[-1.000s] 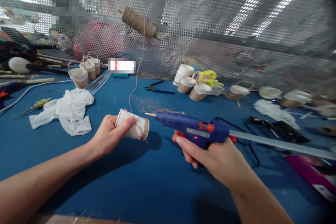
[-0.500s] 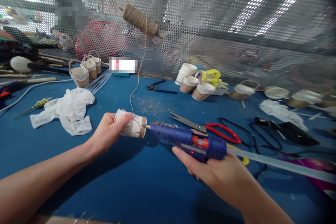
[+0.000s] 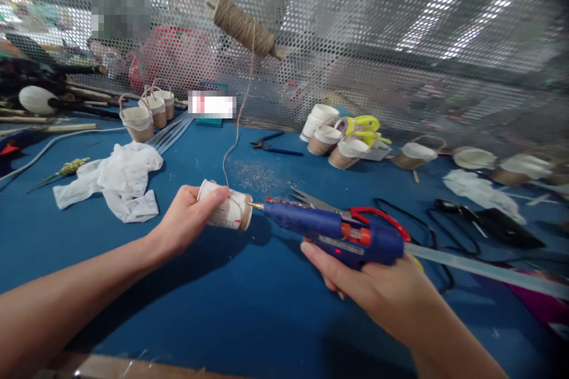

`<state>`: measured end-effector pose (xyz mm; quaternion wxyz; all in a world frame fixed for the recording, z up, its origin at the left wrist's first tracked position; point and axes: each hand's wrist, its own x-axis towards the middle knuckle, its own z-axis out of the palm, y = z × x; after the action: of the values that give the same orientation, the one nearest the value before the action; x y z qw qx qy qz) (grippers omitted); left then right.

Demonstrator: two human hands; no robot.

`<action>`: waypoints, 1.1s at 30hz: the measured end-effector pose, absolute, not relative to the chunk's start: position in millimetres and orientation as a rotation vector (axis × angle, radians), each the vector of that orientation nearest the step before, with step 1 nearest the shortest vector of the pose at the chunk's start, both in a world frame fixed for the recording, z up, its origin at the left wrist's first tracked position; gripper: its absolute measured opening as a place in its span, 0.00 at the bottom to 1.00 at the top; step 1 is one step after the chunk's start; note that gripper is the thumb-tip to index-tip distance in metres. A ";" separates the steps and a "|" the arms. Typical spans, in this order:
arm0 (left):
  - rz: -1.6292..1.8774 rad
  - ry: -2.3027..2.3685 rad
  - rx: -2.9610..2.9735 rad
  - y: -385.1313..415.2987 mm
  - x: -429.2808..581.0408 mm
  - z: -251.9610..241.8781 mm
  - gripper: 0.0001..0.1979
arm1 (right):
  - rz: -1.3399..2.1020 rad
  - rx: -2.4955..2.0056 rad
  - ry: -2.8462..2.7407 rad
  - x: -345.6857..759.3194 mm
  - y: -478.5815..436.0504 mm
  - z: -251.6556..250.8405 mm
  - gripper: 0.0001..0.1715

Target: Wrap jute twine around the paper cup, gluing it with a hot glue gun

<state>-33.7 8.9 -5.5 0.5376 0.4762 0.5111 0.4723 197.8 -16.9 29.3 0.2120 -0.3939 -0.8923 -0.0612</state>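
My left hand (image 3: 195, 210) grips a white paper cup (image 3: 229, 210) lying on its side, the thumb pressed over brown twine (image 3: 237, 124) on its wall. That twine climbs from the cup to a spool (image 3: 244, 26) hung on the perforated metal screen. A band of twine circles the cup's right end. In my right hand (image 3: 373, 287) is a blue glue gun (image 3: 333, 231) with a red light lit and a long clear glue stick (image 3: 480, 269) out of its back. The metal nozzle is at the cup's wall near the twine band; whether it touches, I cannot tell.
Behind the gun lie red-handled scissors (image 3: 377, 219). Blue-handled pliers (image 3: 278, 145) rest farther back. Twine-wrapped cups with handles stand at left (image 3: 137, 124) and right (image 3: 349, 151). White cloth (image 3: 118, 174) lies left, a black cable (image 3: 400, 210) right. The perforated screen (image 3: 293, 89) closes off the back.
The glue gun's nozzle has drawn slightly right along with my right hand. My left hand still holds the cup in nearly the same pose. The whole view has shifted a little.
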 end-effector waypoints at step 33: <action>1.232 1.287 1.921 -1.3 -34.3 0.7 0.19 | -0.462 -0.925 -2.577 205.6 -14.3 24.9 0.25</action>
<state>-34.3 -1.3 0.7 0.2580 0.7084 0.4746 0.4543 205.6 -14.3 24.9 0.1816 -0.3275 -0.9127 -0.1636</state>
